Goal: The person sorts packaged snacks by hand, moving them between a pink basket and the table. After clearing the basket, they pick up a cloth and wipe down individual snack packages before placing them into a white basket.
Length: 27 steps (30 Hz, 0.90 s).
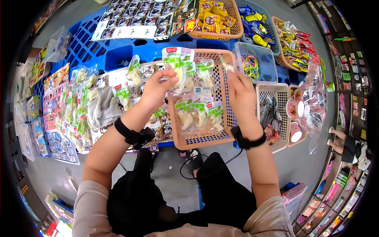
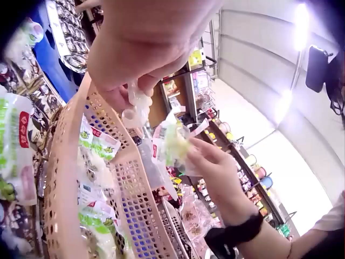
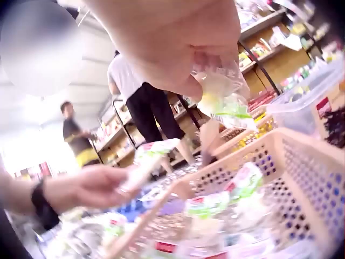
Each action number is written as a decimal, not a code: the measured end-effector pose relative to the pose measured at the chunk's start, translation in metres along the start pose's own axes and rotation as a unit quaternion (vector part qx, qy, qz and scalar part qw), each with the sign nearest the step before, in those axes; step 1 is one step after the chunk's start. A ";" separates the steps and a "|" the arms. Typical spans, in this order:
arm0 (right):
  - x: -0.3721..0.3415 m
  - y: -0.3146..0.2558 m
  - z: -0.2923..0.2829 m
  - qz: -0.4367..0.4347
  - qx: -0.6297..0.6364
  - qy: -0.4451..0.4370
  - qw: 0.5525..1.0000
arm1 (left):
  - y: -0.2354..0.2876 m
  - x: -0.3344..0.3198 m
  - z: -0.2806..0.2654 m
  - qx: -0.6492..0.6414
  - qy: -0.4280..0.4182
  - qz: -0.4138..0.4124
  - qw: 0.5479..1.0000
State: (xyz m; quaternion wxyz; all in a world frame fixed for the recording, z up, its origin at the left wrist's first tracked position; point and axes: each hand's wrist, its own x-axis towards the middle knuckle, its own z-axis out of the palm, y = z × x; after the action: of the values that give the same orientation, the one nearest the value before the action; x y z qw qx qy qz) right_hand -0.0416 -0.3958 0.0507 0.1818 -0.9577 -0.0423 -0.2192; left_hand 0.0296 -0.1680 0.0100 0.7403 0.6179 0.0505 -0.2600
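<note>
My left hand pinches a clear snack packet with a green-and-white label over the left side of a peach plastic basket. In the right wrist view that packet tilts out from the fingertips. My right hand is above the basket's right rim and pinches another clear packet, whose pale contents and green print show in the left wrist view. Several similar packets lie inside the basket, pale pieces visible through the plastic.
More packets and a grey cloth lie to the left. A clear tub and a pale basket stand to the right. Baskets of yellow and blue snack packs are behind. Other people stand by shelves.
</note>
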 end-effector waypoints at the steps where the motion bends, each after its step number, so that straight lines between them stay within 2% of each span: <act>1: 0.002 0.010 0.011 -0.020 -0.074 -0.024 0.997 | -0.004 -0.002 0.001 0.000 0.001 -0.001 1.000; 2: 0.003 0.020 0.029 -0.020 -0.073 -0.022 0.997 | -0.011 -0.002 0.003 -0.024 0.013 -0.008 1.000; 4: -0.006 0.037 0.071 -0.024 -0.209 -0.191 0.959 | -0.018 0.000 0.006 -0.055 0.032 -0.026 0.998; 5: -0.018 0.044 0.085 -0.024 -0.208 -0.190 0.959 | -0.017 -0.001 0.008 -0.054 0.033 -0.025 0.998; 8: -0.036 0.049 0.102 -0.003 -0.283 -0.299 0.911 | -0.014 -0.003 0.007 -0.068 0.042 -0.072 0.994; 11: -0.022 0.046 0.084 -0.009 -0.256 -0.350 0.901 | -0.012 -0.001 0.007 -0.109 0.032 -0.068 0.991; 15: -0.035 0.047 0.097 -0.047 -0.328 -0.345 0.878 | -0.011 -0.002 0.016 -0.103 0.011 -0.091 0.990; 17: -0.037 0.048 0.095 -0.058 -0.300 -0.267 0.914 | -0.011 -0.001 0.019 -0.103 0.000 -0.088 0.991; 18: -0.032 0.047 0.093 -0.060 -0.301 -0.267 0.914 | -0.009 -0.003 0.020 -0.115 -0.011 -0.087 0.989; 19: -0.023 0.043 0.087 0.001 -0.180 -0.244 0.953 | -0.008 -0.005 0.021 -0.128 -0.021 -0.087 0.988; 20: -0.017 0.039 0.079 0.063 -0.056 -0.219 0.972 | -0.009 -0.006 0.024 -0.130 -0.019 -0.090 0.987; 21: -0.009 0.024 0.062 0.065 -0.055 -0.224 0.971 | -0.009 -0.007 0.028 -0.150 -0.037 -0.089 0.984; 22: 0.004 0.003 0.041 0.270 0.279 -0.223 0.894 | -0.009 -0.007 0.034 -0.170 -0.055 -0.085 0.980; 23: 0.011 -0.011 0.028 0.432 0.569 -0.185 0.675 | -0.012 -0.008 0.041 -0.169 -0.055 -0.087 0.980; 24: 0.011 -0.012 0.024 0.441 0.638 -0.169 0.608 | -0.015 -0.007 0.049 -0.114 -0.077 -0.062 0.989; 25: 0.008 -0.006 0.024 0.441 0.638 -0.169 0.609 | -0.013 -0.009 0.059 -0.058 -0.099 -0.036 0.993; 27: 0.000 0.016 0.024 0.423 0.633 -0.110 0.639 | -0.017 -0.020 0.071 -0.047 -0.128 -0.053 0.989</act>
State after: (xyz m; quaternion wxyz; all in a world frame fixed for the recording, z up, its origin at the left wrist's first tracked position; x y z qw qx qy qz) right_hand -0.0299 -0.4020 0.0255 0.8104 -0.5391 0.2190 0.0685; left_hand -0.0129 -0.2301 0.0192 0.7539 0.5406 0.0004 -0.3734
